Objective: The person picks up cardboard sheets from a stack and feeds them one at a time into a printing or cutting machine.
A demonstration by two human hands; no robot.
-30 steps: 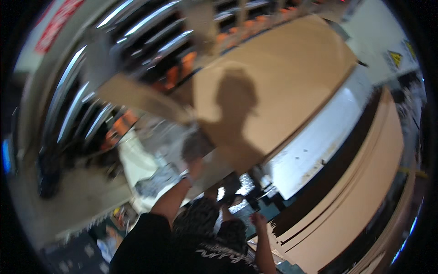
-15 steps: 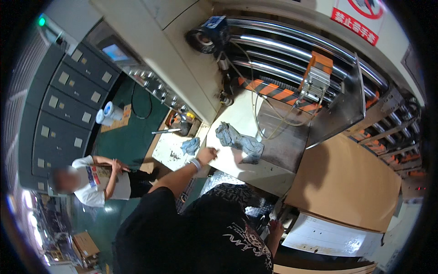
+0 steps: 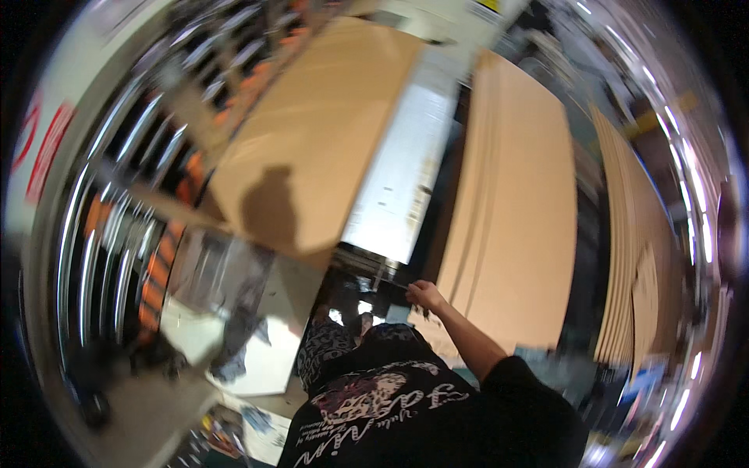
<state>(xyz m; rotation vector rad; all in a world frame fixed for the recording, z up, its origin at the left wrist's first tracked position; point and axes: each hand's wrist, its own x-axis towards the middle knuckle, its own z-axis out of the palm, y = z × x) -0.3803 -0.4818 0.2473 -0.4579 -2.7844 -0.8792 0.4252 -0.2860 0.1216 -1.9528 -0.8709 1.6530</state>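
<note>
My right hand [image 3: 424, 296] reaches forward, its fingers curled closed near the left edge of a stack of brown cardboard sheets [image 3: 511, 195]. It is close to a thin metal bar at the dark gap in front of me; blur hides what the fingers hold, if anything. To its upper left a long white panel [image 3: 402, 164] slopes away, beside a large brown sheet [image 3: 328, 125] that bears my shadow. My left hand does not show.
Machine rollers [image 3: 117, 265] and orange-black striped guards run along the left. Blurred grey-blue rags [image 3: 238, 343] lie on a white table [image 3: 273, 370] at lower left. Another stack of cardboard sheets [image 3: 624, 257] stands at the right.
The view has swung right, bringing the cardboard stacks in. My left hand, earlier over the white table by the rags, is out of view. My right arm now stretches further forward.
</note>
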